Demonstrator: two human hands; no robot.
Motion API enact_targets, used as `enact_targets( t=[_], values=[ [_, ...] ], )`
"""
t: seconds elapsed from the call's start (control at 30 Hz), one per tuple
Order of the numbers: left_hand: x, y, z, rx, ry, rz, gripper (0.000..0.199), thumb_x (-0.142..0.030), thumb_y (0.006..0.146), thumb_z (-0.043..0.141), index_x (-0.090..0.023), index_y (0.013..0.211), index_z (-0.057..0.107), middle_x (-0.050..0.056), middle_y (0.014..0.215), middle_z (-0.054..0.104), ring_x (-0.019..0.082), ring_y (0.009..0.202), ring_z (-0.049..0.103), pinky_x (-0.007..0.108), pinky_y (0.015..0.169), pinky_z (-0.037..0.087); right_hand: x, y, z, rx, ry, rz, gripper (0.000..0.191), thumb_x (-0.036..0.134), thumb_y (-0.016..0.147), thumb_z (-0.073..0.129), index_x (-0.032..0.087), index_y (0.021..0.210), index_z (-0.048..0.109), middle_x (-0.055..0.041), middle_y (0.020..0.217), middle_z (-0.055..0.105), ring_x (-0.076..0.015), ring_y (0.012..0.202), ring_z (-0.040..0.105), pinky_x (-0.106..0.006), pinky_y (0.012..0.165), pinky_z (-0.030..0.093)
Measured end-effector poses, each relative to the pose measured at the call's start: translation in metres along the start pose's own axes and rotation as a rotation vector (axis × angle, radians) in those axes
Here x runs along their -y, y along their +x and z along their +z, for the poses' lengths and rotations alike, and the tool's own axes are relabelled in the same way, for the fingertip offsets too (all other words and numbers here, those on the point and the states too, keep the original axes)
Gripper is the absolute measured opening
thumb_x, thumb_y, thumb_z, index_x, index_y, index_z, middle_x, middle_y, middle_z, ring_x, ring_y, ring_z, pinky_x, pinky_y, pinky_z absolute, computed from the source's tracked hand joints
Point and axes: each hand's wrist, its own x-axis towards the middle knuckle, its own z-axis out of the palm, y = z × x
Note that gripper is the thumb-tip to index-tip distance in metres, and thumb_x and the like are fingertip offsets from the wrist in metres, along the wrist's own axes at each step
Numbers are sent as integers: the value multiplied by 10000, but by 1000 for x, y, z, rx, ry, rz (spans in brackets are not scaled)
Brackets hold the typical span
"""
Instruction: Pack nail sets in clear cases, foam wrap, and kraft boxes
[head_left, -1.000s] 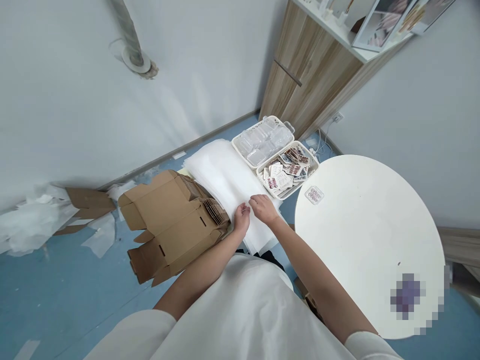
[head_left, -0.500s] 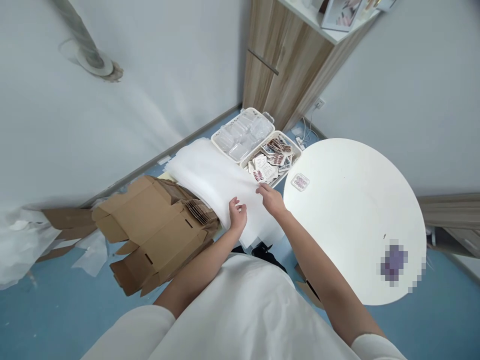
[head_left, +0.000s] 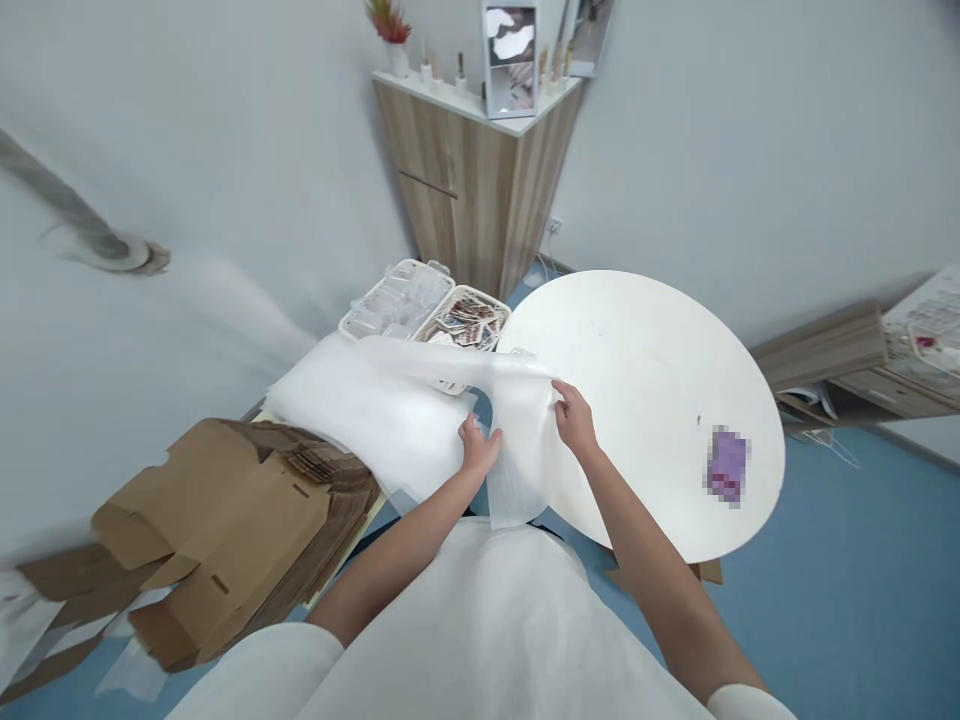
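Note:
A thin white foam sheet (head_left: 521, 450) hangs partly lifted, its far part trailing back over the stack of white foam sheets (head_left: 337, 400). My right hand (head_left: 576, 418) pinches the sheet's right edge, above the near left side of the round white table (head_left: 645, 350). Over the right edge of the stack is my left hand (head_left: 480, 447), thumb and fingers apart. Its thumb lies close to the lifted sheet's left edge; I cannot tell whether it touches. A clear plastic box (head_left: 521, 352) on the table is mostly hidden behind the sheet.
Left of the stack lie flattened cardboard boxes (head_left: 232, 520). Behind it stand a white basket of clear plastic boxes (head_left: 397, 300) and another basket holding printed cards (head_left: 469, 320). A blurred purple item (head_left: 727, 465) lies on the table. A wooden cabinet (head_left: 465, 170) fills the corner.
My right hand has drawn the top foam sheet up and to the right, away from the stack. My left hand stays near the stack's edge. The view has swung right.

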Motion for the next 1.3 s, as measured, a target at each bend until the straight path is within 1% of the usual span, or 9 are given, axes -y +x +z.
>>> enact_targets(
  t=[0.2, 0.33, 0.63, 0.77, 0.87, 0.97, 1.1, 1.17, 1.3],
  values=[
    [-8, -31, 68, 333, -56, -204, 694, -364, 662, 626, -191, 1249, 298, 133, 1117, 521, 180, 827, 582, 257, 618, 430, -69, -49, -49, -164, 104, 250, 509, 153, 763, 329, 213, 1267, 358, -88, 1305, 392, -170, 883, 572, -384, 811, 461],
    [-7, -42, 101, 466, -45, -257, 654, -312, 634, 659, -182, 1201, 361, 98, 944, 595, 128, 609, 570, 234, 499, 394, -109, -80, -70, -229, 127, 370, 530, 175, 765, 340, 198, 1294, 311, -106, 1346, 332, -162, 855, 581, -375, 809, 466],
    [-6, -28, 142, 368, 254, 56, 471, -163, 621, 629, -167, 1069, 482, 26, 750, 576, 145, 696, 560, 280, 692, 428, -167, -131, -85, -132, 35, 535, 490, 260, 762, 411, 148, 1238, 390, -106, 1222, 475, -216, 1108, 460, -374, 898, 395],
    [-9, -23, 146, 341, 348, 134, 422, -141, 636, 599, -174, 1047, 504, 28, 762, 571, 161, 733, 552, 311, 753, 412, -169, -131, -88, 59, -131, 639, 478, 300, 793, 406, 170, 1252, 376, -120, 1040, 585, -241, 936, 562, -372, 748, 441],
    [-12, -26, 147, 332, 525, 374, 355, -160, 669, 566, -177, 1021, 526, 77, 923, 551, 201, 861, 530, 345, 802, 396, -159, -121, -90, 237, -364, 674, 451, 303, 813, 404, 188, 1248, 376, -111, 815, 627, -251, 775, 596, -365, 650, 427],
    [-12, -34, 150, 337, 778, 626, 355, -201, 698, 541, -196, 1053, 520, 101, 1085, 488, 258, 1035, 440, 392, 859, 362, -144, -108, -89, 296, -511, 513, 359, 267, 820, 406, 196, 1170, 446, -129, 881, 615, -250, 831, 582, -359, 686, 411],
    [-11, -43, 155, 423, 1047, 745, 403, -223, 732, 498, -209, 1134, 463, 97, 1146, 460, 272, 1107, 379, 411, 894, 331, -129, -89, -81, 248, -569, 94, 243, 180, 792, 436, 205, 1004, 553, -126, 1313, 381, -293, 1196, 339, -427, 896, 307],
    [-11, -43, 156, 469, 1105, 775, 410, -222, 745, 474, -207, 1153, 443, 94, 1149, 469, 263, 1111, 380, 404, 917, 309, -127, -80, -76, 261, -533, -19, 259, 137, 781, 430, 212, 989, 565, -79, 1391, 271, -283, 1261, 235, -463, 950, 239],
    [-15, -36, 156, 562, 1129, 780, 533, -242, 751, 453, -179, 1263, 317, 113, 1213, 448, 260, 1144, 373, 397, 943, 281, -140, -56, -71, 347, -256, -68, 335, 155, 794, 402, 219, 1100, 523, -73, 1265, 463, -218, 1151, 416, -447, 962, 268]
  ],
)
